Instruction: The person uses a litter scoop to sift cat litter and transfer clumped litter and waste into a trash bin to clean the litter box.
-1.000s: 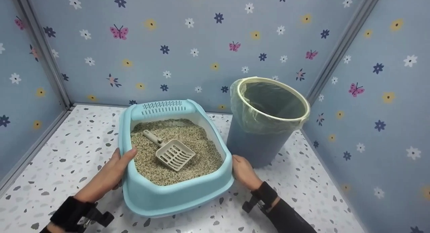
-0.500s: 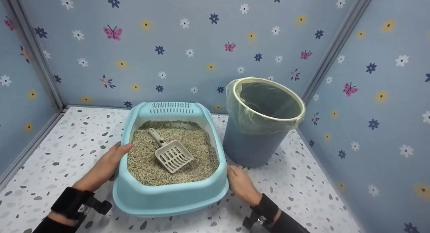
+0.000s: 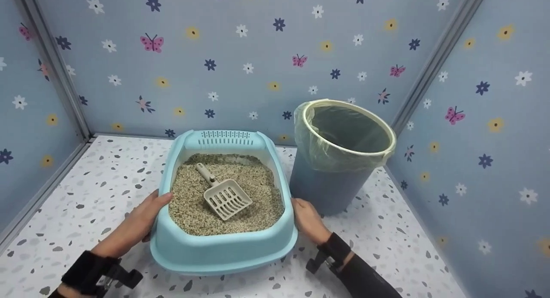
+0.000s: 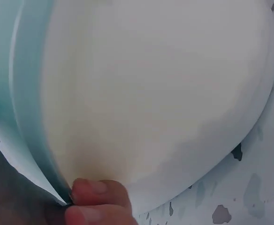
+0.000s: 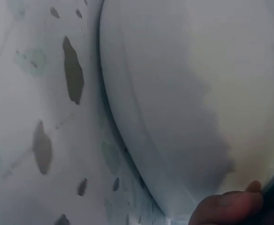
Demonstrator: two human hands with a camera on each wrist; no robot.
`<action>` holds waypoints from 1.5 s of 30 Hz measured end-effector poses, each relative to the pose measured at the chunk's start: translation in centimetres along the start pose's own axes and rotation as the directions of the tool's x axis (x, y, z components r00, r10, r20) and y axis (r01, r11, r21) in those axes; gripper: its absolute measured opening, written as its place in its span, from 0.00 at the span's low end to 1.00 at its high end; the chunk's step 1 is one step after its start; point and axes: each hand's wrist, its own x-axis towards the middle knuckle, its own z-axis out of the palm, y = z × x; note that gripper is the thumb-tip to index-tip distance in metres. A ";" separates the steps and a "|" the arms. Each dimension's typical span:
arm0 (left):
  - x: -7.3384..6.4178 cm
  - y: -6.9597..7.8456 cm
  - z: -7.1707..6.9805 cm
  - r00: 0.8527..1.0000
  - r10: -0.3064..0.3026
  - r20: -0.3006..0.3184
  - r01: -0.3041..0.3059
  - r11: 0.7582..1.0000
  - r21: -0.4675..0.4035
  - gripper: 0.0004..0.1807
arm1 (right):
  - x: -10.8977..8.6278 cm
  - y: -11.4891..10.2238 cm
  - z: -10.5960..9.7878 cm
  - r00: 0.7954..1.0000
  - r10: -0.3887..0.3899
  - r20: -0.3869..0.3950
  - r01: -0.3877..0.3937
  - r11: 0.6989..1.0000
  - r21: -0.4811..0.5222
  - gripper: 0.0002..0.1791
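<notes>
A light blue litter box [image 3: 223, 250] full of grainy tan litter [image 3: 193, 212] stands in the middle of the head view. On the litter lies a beige slotted litter scoop [image 3: 227, 199], its handle toward the back left. My left hand [image 3: 137, 220] grips the box's left side, thumb over the rim. Its fingertips [image 4: 97, 192] curl under the rim against the white lower wall [image 4: 160, 84] in the left wrist view. On the right side my right hand [image 3: 310, 220] grips the rim from outside, fingertips [image 5: 226, 206] under it; its thumb is hard to make out.
Close to the box's right side stands a grey-blue trash bin [image 3: 326, 188], lined with a thin yellowish bag [image 3: 333, 158] under a cream ring. Flower-patterned panels [image 3: 240, 48] enclose the speckled white tabletop [image 3: 64, 212] at the back and both sides.
Held by both hands, the litter box has turned, its back end swinging right, so it now sits squarer to the back panel. The scoop has turned along with it; the bin stays put.
</notes>
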 end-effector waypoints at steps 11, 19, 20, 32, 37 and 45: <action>1.4 -0.7 -0.4 0.997 0.068 -0.035 -0.068 0.998 0.008 0.51 | -1.7 -0.3 1.0 0.998 -0.009 -0.070 -0.005 0.978 -0.208 0.27; 1.1 -0.7 -0.6 0.998 0.065 -0.008 -0.065 0.997 -0.028 0.51 | -2.2 -0.9 0.7 0.999 -0.045 -0.014 0.041 0.976 -0.215 0.24; 1.1 -0.6 -0.6 0.998 0.063 -0.004 -0.063 0.998 -0.030 0.51 | -2.1 -1.2 0.4 0.999 -0.040 0.002 0.040 0.971 -0.237 0.25; 1.5 -0.3 -0.4 0.993 0.121 -0.009 -0.122 0.991 -0.059 0.47 | 0.5 -12.0 -2.9 0.951 -0.309 0.002 0.233 0.713 -0.661 0.21; 1.4 -0.1 0.0 0.993 0.117 -0.017 -0.118 0.991 -0.062 0.49 | 3.9 -17.6 -1.7 0.881 -0.374 0.289 0.470 0.627 -0.621 0.15; 1.1 -0.2 0.1 0.995 0.095 -0.026 -0.096 0.994 -0.049 0.50 | 9.5 -19.8 4.6 0.759 -0.195 0.621 0.648 0.321 -0.691 0.10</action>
